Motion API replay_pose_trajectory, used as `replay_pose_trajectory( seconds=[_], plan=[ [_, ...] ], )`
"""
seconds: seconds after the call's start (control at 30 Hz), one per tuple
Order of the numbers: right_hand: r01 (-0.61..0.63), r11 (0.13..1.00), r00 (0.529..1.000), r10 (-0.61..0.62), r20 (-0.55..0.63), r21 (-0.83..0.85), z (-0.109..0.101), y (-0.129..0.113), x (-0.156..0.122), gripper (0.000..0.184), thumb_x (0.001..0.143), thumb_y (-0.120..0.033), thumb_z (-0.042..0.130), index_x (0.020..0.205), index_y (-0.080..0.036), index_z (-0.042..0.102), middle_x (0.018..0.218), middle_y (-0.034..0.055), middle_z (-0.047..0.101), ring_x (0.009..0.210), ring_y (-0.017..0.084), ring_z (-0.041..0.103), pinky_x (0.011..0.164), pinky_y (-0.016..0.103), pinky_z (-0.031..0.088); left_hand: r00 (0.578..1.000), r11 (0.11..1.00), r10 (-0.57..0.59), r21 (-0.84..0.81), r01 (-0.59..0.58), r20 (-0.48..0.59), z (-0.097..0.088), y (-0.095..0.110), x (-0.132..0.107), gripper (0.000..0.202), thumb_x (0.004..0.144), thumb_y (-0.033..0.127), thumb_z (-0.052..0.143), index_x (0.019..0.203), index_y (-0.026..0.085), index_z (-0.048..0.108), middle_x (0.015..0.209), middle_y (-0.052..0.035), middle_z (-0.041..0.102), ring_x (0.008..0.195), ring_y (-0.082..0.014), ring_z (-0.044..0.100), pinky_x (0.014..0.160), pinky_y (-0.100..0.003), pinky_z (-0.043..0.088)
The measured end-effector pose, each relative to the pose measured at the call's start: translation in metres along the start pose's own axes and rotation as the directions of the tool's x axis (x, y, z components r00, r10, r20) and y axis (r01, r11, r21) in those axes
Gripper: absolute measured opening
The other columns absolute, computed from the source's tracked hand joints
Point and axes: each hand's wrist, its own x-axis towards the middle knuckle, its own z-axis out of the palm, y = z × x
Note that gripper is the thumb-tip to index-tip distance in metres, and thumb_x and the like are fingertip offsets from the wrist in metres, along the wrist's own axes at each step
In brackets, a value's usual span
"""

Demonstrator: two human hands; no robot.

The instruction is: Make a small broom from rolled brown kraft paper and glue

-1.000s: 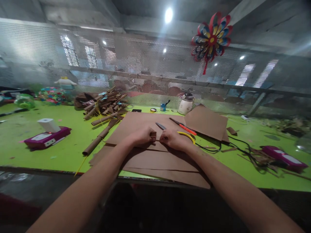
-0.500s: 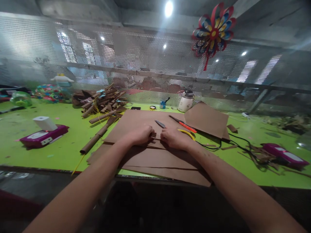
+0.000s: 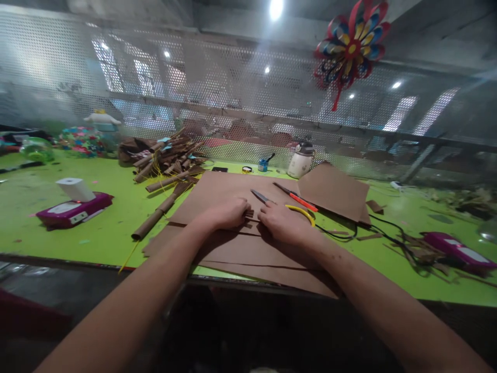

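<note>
My left hand (image 3: pixel 233 212) is closed on a fringed piece of brown paper (image 3: pixel 250 213), whose thin strips stick out towards the right. Just across from it, my right hand (image 3: pixel 282 221) rests with fingers curled and pinched; its fingertips are partly hidden, and what they hold cannot be made out. Both hands lie over large brown paper sheets (image 3: pixel 229 187) stacked at the table's front edge. Scissors with a yellow handle (image 3: pixel 302 211) lie partly under my right hand, blades pointing away to the left. Beyond them is a long orange and black tool (image 3: pixel 303 202).
Rolled brown paper tubes (image 3: pixel 153 220) lie at left near a purple power strip (image 3: pixel 73 211). At the back stand a blue jar (image 3: pixel 263 165) and a pale jug (image 3: pixel 300 161). On the right are folded brown paper (image 3: pixel 336 189), black cable, scraps and another purple strip (image 3: pixel 458 249).
The view has shifted slightly, so everything on the table sits a little further right. Both hands keep nearly the same place on the paper, with small finger movement.
</note>
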Motion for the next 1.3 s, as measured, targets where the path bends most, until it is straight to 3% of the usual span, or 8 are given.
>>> replay_pose_trajectory(
  seconds=[0.3, 0.53, 0.63, 0.73, 0.83, 0.9, 1.1, 1.3],
  plan=[
    [-0.103, 0.995, 0.989, 0.101, -0.104, -0.011, -0.012, 0.000, 0.005, 0.011, 0.077, -0.017, 0.046, 0.080, -0.013, 0.056, 0.088, 0.0131, 0.056, 0.092, 0.025, 0.043, 0.077, 0.035, 0.034, 0.996, 0.951, 0.080, -0.297, -0.087, -0.037, -0.011, 0.001, -0.003, 0.010, 0.062, 0.028, 0.056, 0.064, 0.018, 0.059, 0.064, -0.0019, 0.055, 0.064, -0.0144, 0.046, 0.063, -0.024, 0.033],
    [-0.187, 0.948, 0.962, 0.229, -0.148, 0.257, -0.012, 0.004, 0.005, 0.014, 0.082, -0.018, 0.042, 0.085, -0.015, 0.055, 0.083, 0.0077, 0.058, 0.074, 0.016, 0.050, 0.068, 0.028, 0.036, 0.995, 0.709, -0.091, -0.698, 0.100, 0.051, -0.009, -0.003, 0.001, 0.030, 0.066, 0.044, 0.056, 0.064, 0.014, 0.053, 0.059, 0.0016, 0.048, 0.056, -0.0102, 0.042, 0.053, -0.022, 0.033],
    [-0.153, 0.822, 0.935, 0.300, -0.189, 0.549, -0.009, 0.010, 0.005, 0.014, 0.079, -0.017, 0.045, 0.087, -0.016, 0.057, 0.083, 0.0050, 0.060, 0.074, 0.014, 0.052, 0.067, 0.025, 0.039, 0.995, 0.634, -0.095, -0.769, 0.077, 0.021, -0.008, -0.003, 0.001, 0.032, 0.064, 0.044, 0.060, 0.062, 0.014, 0.050, 0.060, 0.0022, 0.047, 0.056, -0.0088, 0.040, 0.053, -0.022, 0.032],
    [-0.111, 0.574, 0.922, 0.365, -0.133, 0.811, -0.002, 0.022, 0.006, 0.029, 0.070, -0.011, 0.048, 0.097, -0.015, 0.057, 0.085, 0.0044, 0.061, 0.075, 0.013, 0.055, 0.069, 0.025, 0.042, 0.995, 0.637, -0.095, -0.769, 0.048, -0.016, -0.010, -0.001, 0.001, 0.031, 0.065, 0.042, 0.060, 0.062, 0.014, 0.048, 0.059, 0.0028, 0.045, 0.057, -0.0086, 0.040, 0.053, -0.022, 0.032],
    [-0.099, 0.297, 0.928, 0.372, -0.020, 0.950, 0.002, 0.031, 0.006, 0.041, 0.064, -0.009, 0.048, 0.103, -0.015, 0.057, 0.093, 0.0053, 0.062, 0.084, 0.015, 0.056, 0.073, 0.026, 0.043, 0.995, 0.667, -0.100, -0.743, 0.056, -0.014, -0.015, 0.004, 0.001, 0.029, 0.066, 0.041, 0.059, 0.063, 0.014, 0.050, 0.056, 0.0036, 0.044, 0.055, -0.0082, 0.039, 0.053, -0.022, 0.032],
    [-0.140, 0.195, 0.923, 0.379, 0.057, 0.971, 0.000, 0.033, 0.006, 0.037, 0.065, -0.014, 0.051, 0.101, -0.015, 0.059, 0.092, 0.0047, 0.063, 0.083, 0.015, 0.056, 0.072, 0.026, 0.043, 0.995, 0.671, -0.098, -0.739, 0.064, -0.003, -0.018, 0.006, 0.001, 0.030, 0.068, 0.043, 0.057, 0.065, 0.014, 0.052, 0.054, 0.0037, 0.044, 0.053, -0.0082, 0.039, 0.052, -0.022, 0.032],
    [-0.238, 0.260, 0.873, 0.480, 0.089, 0.936, -0.007, 0.022, 0.007, 0.029, 0.069, -0.039, 0.057, 0.075, -0.012, 0.065, 0.064, 0.0012, 0.060, 0.058, 0.010, 0.050, 0.057, 0.023, 0.039, 0.991, 0.657, -0.134, -0.750, 0.075, -0.018, -0.016, 0.010, 0.002, 0.033, 0.068, 0.046, 0.056, 0.069, 0.013, 0.055, 0.057, 0.0030, 0.049, 0.053, -0.0088, 0.043, 0.052, -0.022, 0.035],
    [-0.193, 0.117, 0.853, 0.512, 0.107, 0.974, 0.004, 0.024, 0.008, 0.029, 0.066, -0.040, 0.062, 0.073, -0.012, 0.064, 0.059, 0.0000, 0.058, 0.053, 0.009, 0.048, 0.055, 0.023, 0.038, 0.980, 0.704, -0.192, -0.703, 0.097, -0.057, -0.015, 0.014, 0.004, 0.030, 0.068, 0.041, 0.057, 0.073, 0.012, 0.060, 0.057, 0.0016, 0.053, 0.053, -0.0095, 0.045, 0.051, -0.021, 0.036]
  ],
)
